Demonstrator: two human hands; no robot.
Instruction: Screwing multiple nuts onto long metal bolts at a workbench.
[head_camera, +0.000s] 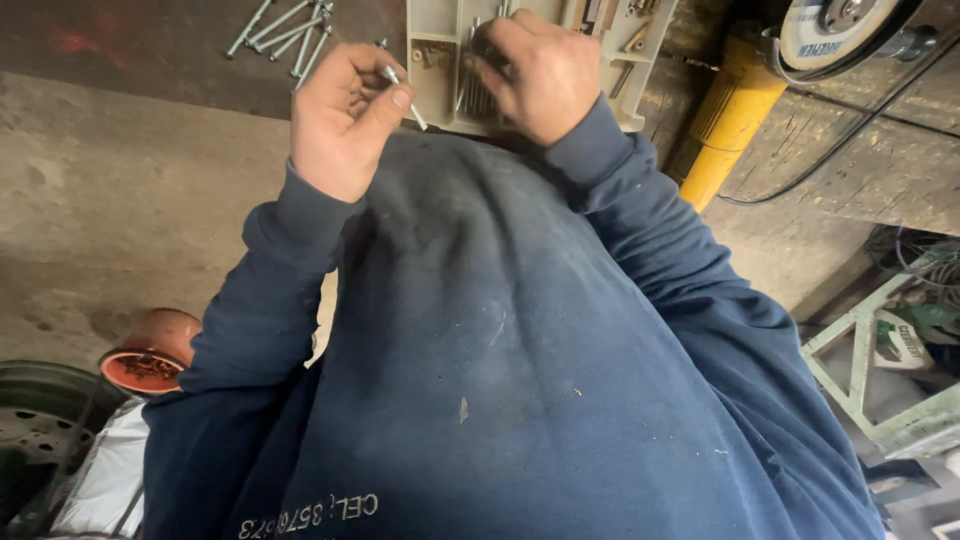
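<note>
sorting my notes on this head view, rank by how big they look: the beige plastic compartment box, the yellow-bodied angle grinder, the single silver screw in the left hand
1. Yellow-bodied angle grinder and beige plastic compartment box: alike, both cut off by the frame.
2. Single silver screw, held in the left hand, clearly smallest.

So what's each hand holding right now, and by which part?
The left hand pinches a slim silver metal screw at mid-shaft. The right hand reaches into the beige plastic compartment tray; its grip is hidden.

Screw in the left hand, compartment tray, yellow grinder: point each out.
screw (403, 97), head view, mid shaft beside the thumb.
compartment tray (436, 70), head view, left compartment wall.
yellow grinder (728, 115), head view, yellow body.
</note>
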